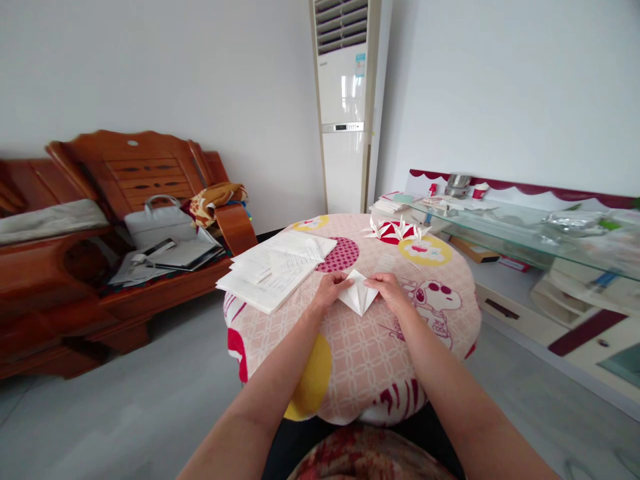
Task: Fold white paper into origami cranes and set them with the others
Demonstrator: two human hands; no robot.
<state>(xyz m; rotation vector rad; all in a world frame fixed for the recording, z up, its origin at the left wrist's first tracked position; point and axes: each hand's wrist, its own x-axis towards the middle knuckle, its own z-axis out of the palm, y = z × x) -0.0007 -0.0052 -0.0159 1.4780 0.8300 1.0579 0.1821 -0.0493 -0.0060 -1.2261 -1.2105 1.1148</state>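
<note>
A white folded paper piece (pixel 358 295) lies on the round table with a pink patterned cloth (pixel 370 360) in front of me. My left hand (pixel 331 289) pinches its left edge with curled fingers. My right hand (pixel 387 288) pinches its right edge the same way. Both hands rest on the cloth with the paper between them. A stack of white paper sheets (pixel 275 267) lies just left of my left hand. Several finished red and white folded paper figures (pixel 396 231) sit at the far side of the table.
A wooden sofa (pixel 100 253) at the left holds a grey bag (pixel 159 223), papers and a cushion. A tall standing air conditioner (pixel 345 107) is at the back wall. A glass-topped low cabinet (pixel 525 233) with clutter runs along the right.
</note>
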